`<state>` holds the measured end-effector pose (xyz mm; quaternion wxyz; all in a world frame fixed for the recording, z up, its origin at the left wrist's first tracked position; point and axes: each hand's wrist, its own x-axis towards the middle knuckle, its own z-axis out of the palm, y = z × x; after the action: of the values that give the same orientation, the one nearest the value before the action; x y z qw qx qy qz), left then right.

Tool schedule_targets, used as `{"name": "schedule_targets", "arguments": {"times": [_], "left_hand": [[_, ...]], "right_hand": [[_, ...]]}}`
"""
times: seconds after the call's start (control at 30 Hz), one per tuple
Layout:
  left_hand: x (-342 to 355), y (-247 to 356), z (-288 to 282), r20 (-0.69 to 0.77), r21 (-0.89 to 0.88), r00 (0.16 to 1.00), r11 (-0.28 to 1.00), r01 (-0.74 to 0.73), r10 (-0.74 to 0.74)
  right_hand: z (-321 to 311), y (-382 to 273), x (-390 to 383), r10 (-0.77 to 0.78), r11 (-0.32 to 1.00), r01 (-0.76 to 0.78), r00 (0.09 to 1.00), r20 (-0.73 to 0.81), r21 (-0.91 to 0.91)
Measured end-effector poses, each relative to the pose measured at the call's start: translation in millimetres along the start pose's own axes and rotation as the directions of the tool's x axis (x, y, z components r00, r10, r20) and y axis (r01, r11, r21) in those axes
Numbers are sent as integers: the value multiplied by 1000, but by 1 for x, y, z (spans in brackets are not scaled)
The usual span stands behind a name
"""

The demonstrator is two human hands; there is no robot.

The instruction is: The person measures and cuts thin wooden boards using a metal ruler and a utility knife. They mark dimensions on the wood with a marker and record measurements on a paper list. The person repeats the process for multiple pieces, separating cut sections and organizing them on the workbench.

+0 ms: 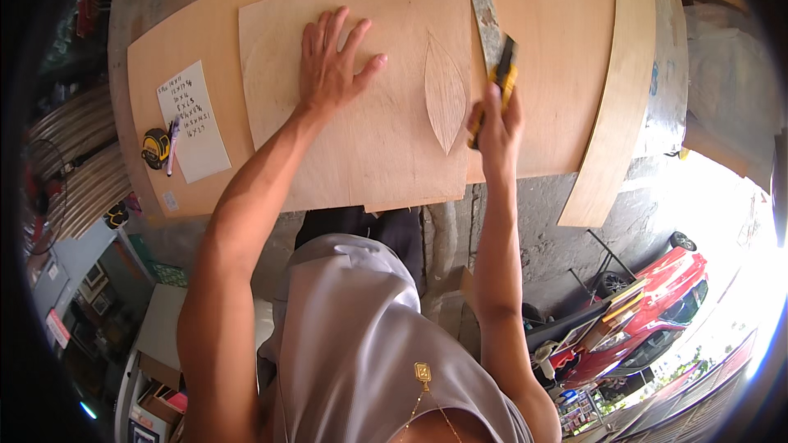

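My left hand (335, 66) lies with fingers spread on a thin plywood sheet (328, 156). In my right hand (497, 127) is a yellow and black utility knife (506, 74), held above the sheet's right edge with its dark end pointing away from me. Between the two hands, a pointed leaf shape (445, 94) shows on the plywood, its grain standing out from the rest. A worn metal straightedge (484, 8) runs from the far edge down toward the knife. Whether the knife touches it I cannot tell.
On the left lie a handwritten paper (197, 127), a pen (173, 146) and a yellow tape measure (154, 149). Larger plywood (542, 107) lies beneath the sheet. A long wood strip (611, 107) overhangs the near edge at right. A red car (648, 320) stands beyond, lower right.
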<state>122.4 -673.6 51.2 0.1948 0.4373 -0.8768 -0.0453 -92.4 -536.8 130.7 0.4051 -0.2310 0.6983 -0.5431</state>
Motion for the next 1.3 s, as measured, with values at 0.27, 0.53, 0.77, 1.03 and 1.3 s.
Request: {"name": "schedule_targets", "arguments": {"times": [0.27, 0.53, 0.77, 1.03, 1.3], "left_hand": [[4, 3, -7, 67, -52, 995, 995, 81, -78], [3, 3, -7, 61, -91, 993, 990, 104, -98], [3, 3, -5, 28, -108, 995, 989, 99, -97], [4, 4, -6, 26, -82, 995, 992, 96, -94], [4, 4, -7, 8, -95, 995, 990, 102, -102]], "right_hand": [[101, -17, 75, -115, 750, 218, 973, 202, -625], [116, -21, 81, -209, 619, 344, 939, 273, -706], [119, -21, 81, -229, 603, 370, 929, 291, -706], [125, -32, 70, -158, 606, 316, 947, 279, -730], [118, -27, 49, -113, 641, 273, 958, 263, -718]]}}
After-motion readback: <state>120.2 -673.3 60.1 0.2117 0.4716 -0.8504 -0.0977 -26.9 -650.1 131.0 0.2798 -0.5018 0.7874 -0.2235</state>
